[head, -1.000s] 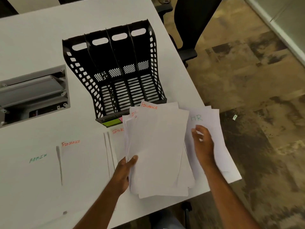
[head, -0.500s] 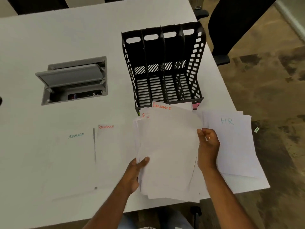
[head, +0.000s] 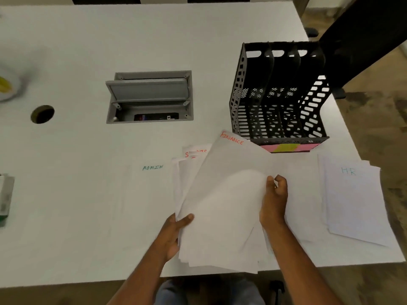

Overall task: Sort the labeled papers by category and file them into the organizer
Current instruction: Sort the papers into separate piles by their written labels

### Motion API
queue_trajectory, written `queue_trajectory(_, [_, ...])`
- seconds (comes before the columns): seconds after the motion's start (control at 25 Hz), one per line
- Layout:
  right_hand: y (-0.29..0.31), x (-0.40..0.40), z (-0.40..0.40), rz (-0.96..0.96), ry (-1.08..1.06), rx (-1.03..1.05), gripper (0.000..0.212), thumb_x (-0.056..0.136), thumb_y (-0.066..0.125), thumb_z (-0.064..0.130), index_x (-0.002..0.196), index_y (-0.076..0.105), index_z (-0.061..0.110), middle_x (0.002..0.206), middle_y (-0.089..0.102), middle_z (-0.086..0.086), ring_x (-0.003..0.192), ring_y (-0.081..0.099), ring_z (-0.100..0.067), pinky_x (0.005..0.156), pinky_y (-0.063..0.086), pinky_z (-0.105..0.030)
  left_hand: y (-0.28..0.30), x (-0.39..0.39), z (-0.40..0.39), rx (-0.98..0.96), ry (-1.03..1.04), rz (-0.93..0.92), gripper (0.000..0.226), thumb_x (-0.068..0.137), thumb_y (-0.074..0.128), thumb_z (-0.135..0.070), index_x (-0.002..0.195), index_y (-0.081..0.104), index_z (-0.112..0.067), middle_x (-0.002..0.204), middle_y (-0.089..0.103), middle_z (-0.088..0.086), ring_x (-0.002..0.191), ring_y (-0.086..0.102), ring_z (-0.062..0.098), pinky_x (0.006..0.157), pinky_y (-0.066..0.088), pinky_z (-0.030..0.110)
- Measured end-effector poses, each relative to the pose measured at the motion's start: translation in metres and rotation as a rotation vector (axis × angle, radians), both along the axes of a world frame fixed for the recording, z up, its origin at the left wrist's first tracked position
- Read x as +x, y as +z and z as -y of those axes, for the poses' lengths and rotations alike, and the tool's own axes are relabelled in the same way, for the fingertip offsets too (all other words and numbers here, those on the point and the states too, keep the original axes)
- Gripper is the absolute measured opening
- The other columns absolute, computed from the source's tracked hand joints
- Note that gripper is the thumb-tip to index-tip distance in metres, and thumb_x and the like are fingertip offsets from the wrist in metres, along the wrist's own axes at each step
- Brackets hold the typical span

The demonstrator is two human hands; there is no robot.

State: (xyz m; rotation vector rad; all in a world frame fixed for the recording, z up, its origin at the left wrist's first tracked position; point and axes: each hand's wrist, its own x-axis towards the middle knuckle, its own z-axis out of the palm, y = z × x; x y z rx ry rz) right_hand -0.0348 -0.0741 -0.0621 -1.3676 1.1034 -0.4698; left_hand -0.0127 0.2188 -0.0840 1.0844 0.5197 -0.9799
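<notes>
My left hand (head: 176, 233) grips a stack of white papers (head: 193, 194) by its lower left edge, just above the table's near edge. Its top sheet, labeled FINANCE (head: 224, 194) in orange, is pinched at the right edge by my right hand (head: 274, 201) and lifted askew. Sheets with orange lettering peek out behind it. An ADMIN sheet (head: 143, 194) lies flat to the left. An HR pile (head: 354, 199) lies to the right. The black mesh organizer (head: 237, 89), with several slots that look empty, stands behind the stack.
A grey cable box (head: 149, 96) with its lid open is sunk into the white table (head: 110, 40). A round cable hole (head: 42, 114) sits further left. A blurred white and yellow object (head: 6, 86) and a greenish object (head: 5, 199) lie at the left edge. A dark chair (head: 363, 29) stands beyond the organizer.
The view has swung left, so everything sits further right in frame. My right hand has closed on the FINANCE sheet's edge and lifted it askew off the stack. The left hand keeps its grip.
</notes>
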Motion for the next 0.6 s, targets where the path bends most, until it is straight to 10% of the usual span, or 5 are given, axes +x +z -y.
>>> queue_trajectory(0.16, [-0.001,0.035,-0.046,-0.037,-0.023,-0.214,0.012,0.100,0.049,0.027,0.110,0.053,0.023,0.098,0.060,0.004,0.081,0.057,-0.006,0.065,0.044,-0.007,0.005,0.027,-0.088,0.100,0.037,0.024,0.062,0.076,0.086,-0.023,0.133,0.063,-0.013,0.124,0.072,0.019,0.114,0.068,0.039,0.095,0.055,0.057])
queue_trajectory(0.6, [-0.061,0.030,-0.083,-0.397,0.218,-0.600,0.031,0.105,0.038,0.039,0.115,0.055,0.015,0.106,0.068,-0.017,0.097,0.063,-0.041,0.084,0.050,-0.045,-0.005,0.069,-0.228,0.167,0.152,0.048,0.057,0.078,0.079,-0.022,0.132,0.061,-0.013,0.121,0.073,0.018,0.110,0.070,0.039,0.087,0.059,0.052])
